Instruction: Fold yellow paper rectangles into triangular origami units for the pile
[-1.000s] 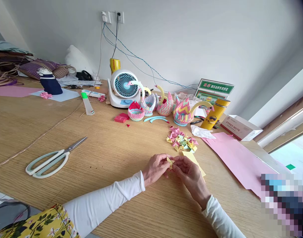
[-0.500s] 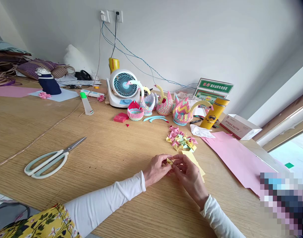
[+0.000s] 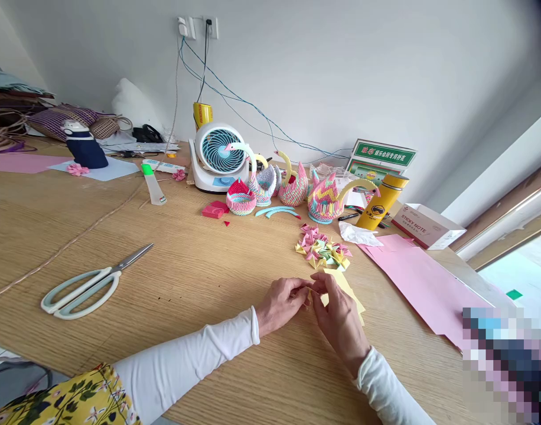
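My left hand (image 3: 283, 302) and my right hand (image 3: 338, 319) meet on the wooden table (image 3: 199, 277), both pinched on a small folded yellow paper piece (image 3: 313, 290). Most of the piece is hidden by my fingers. Yellow paper slips (image 3: 348, 288) lie flat just beyond my right hand. A pile of folded pink, yellow and green paper units (image 3: 324, 250) sits a little farther back.
Pale green scissors (image 3: 85, 284) lie to the left. Paper swans (image 3: 297, 189) stand before a small fan (image 3: 219, 154). A yellow flask (image 3: 381, 203), a sticky note box (image 3: 427, 225) and pink sheets (image 3: 419, 280) are at the right. A string (image 3: 62, 248) crosses the table.
My right hand has turned over the yellow piece, covering more of it. My left hand stays pinched on it in nearly the same place.
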Demonstrator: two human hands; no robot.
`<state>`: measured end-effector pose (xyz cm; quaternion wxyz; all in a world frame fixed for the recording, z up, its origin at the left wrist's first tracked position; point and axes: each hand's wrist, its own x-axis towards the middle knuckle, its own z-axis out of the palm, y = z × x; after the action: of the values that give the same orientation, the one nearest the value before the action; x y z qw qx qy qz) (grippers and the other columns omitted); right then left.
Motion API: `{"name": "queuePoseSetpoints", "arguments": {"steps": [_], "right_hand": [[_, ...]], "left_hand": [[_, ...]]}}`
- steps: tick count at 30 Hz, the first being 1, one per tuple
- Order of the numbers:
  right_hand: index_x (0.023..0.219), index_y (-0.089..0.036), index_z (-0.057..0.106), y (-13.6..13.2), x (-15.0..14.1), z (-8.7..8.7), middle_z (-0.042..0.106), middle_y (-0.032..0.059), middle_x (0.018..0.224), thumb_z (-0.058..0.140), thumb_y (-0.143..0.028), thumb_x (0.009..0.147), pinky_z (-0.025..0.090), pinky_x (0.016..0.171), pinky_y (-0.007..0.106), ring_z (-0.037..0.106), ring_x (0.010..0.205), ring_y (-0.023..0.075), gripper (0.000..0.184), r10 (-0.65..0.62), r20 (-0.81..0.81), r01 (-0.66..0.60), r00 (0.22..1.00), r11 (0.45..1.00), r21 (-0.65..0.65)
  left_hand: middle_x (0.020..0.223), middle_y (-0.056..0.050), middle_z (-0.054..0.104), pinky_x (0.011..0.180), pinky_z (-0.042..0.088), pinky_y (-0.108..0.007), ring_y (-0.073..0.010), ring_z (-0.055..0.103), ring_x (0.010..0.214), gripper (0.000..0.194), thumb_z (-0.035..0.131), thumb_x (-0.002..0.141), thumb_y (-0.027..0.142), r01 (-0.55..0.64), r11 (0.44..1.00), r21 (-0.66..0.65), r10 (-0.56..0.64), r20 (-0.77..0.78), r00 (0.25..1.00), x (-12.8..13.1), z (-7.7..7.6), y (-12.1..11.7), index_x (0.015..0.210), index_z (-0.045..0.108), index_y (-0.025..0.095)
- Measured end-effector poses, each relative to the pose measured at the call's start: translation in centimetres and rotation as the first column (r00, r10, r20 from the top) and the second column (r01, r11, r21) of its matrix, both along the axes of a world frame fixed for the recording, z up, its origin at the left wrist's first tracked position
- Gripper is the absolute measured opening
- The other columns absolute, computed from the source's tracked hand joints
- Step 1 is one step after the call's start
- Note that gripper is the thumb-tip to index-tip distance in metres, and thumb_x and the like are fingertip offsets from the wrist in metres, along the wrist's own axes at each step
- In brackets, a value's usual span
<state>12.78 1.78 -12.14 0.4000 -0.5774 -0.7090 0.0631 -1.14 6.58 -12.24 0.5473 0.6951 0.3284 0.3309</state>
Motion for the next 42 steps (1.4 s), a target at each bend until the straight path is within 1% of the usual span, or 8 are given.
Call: {"name": "queuePoseSetpoints", "arguments": {"steps": [8,11,16,20,25,28,31,42], "right_hand": [[0.102,-0.019,0.054,0.1,0.8,0.4,0.066,0.0047,0.081,0.058,-0.033,0.083,0.050,0.048,0.023,0.063,0.062,0.0159,0.024,0.010,-0.372,-0.069,0.928,0.987,-0.145],[0.098,-0.019,0.058,0.1,1.1,0.4,0.066,0.0048,0.079,0.059,-0.038,0.083,0.051,0.052,0.025,0.063,0.064,0.0161,0.024,0.015,-0.480,-0.118,0.877,0.976,-0.185],[0.090,-0.018,0.064,0.0,0.9,0.6,0.066,0.0045,0.074,0.059,-0.042,0.083,0.045,0.045,0.022,0.061,0.059,0.0149,0.026,-0.028,-0.466,-0.098,0.884,0.965,-0.244],[0.093,-0.018,0.062,0.0,0.5,0.6,0.067,0.0058,0.076,0.062,-0.046,0.079,0.046,0.046,0.023,0.062,0.060,0.0160,0.032,-0.045,-0.548,-0.109,0.836,0.963,-0.246],[0.098,-0.016,0.063,0.0,0.7,0.0,0.064,0.0039,0.069,0.063,-0.048,0.079,0.045,0.046,0.022,0.058,0.057,0.0146,0.037,-0.087,-0.641,-0.114,0.762,0.958,-0.265],[0.099,-0.016,0.065,0.1,0.9,-0.2,0.062,0.0021,0.065,0.063,-0.049,0.078,0.042,0.044,0.022,0.053,0.054,0.0133,0.039,-0.101,-0.656,-0.116,0.748,0.953,-0.279],[0.099,-0.016,0.065,0.1,0.9,0.0,0.062,0.0021,0.065,0.063,-0.051,0.078,0.041,0.043,0.022,0.052,0.051,0.0129,0.041,-0.104,-0.650,-0.124,0.752,0.947,-0.295],[0.085,-0.017,0.058,-0.2,0.0,1.3,0.065,0.0049,0.069,0.061,-0.050,0.080,0.045,0.047,0.022,0.060,0.057,0.0148,0.033,-0.037,-0.631,-0.152,0.775,0.958,-0.242]], "left_hand": [[0.091,-0.010,0.067,0.061,0.053,-0.027,-0.0261,0.068,0.087,0.037,0.057,0.079,0.045,0.175,0.948,-0.265,-0.161,0.074,0.984,-0.6,-0.1,0.8,0.092,0.066,0.011],[0.090,-0.009,0.066,0.057,0.051,-0.024,-0.0241,0.068,0.084,0.042,0.063,0.074,0.049,0.133,0.944,-0.303,-0.099,0.125,0.987,-0.7,0.0,0.9,0.092,0.062,0.011],[0.078,-0.003,0.060,0.057,0.049,-0.023,-0.0158,0.061,0.075,0.038,0.067,0.071,0.047,0.042,0.955,-0.294,0.031,0.240,0.970,-0.6,0.8,0.4,0.085,0.058,0.012],[0.072,-0.001,0.054,0.057,0.047,-0.022,-0.0123,0.052,0.069,0.032,0.068,0.070,0.042,-0.041,0.954,-0.298,0.123,0.262,0.957,-0.1,1.2,0.0,0.078,0.061,0.011],[0.062,0.001,0.052,0.054,0.037,-0.020,-0.0081,0.044,0.058,0.026,0.067,0.072,0.036,-0.052,0.966,-0.252,0.121,0.266,0.956,0.3,1.3,0.1,0.072,0.063,0.010],[0.067,0.000,0.057,0.060,0.039,-0.020,-0.0087,0.049,0.062,0.028,0.069,0.071,0.037,-0.051,0.971,-0.233,0.119,0.288,0.950,0.2,1.2,0.4,0.074,0.064,0.010],[0.075,-0.004,0.062,0.069,0.043,-0.023,-0.0115,0.054,0.069,0.030,0.070,0.070,0.037,-0.040,0.980,-0.196,0.099,0.304,0.947,0.1,1.2,0.6,0.078,0.065,0.009],[0.070,-0.004,0.065,0.057,0.043,-0.021,-0.0126,0.057,0.061,0.025,0.061,0.080,0.038,-0.134,0.988,0.072,0.123,0.147,0.981,0.1,0.5,0.4,0.078,0.063,0.013]]}}
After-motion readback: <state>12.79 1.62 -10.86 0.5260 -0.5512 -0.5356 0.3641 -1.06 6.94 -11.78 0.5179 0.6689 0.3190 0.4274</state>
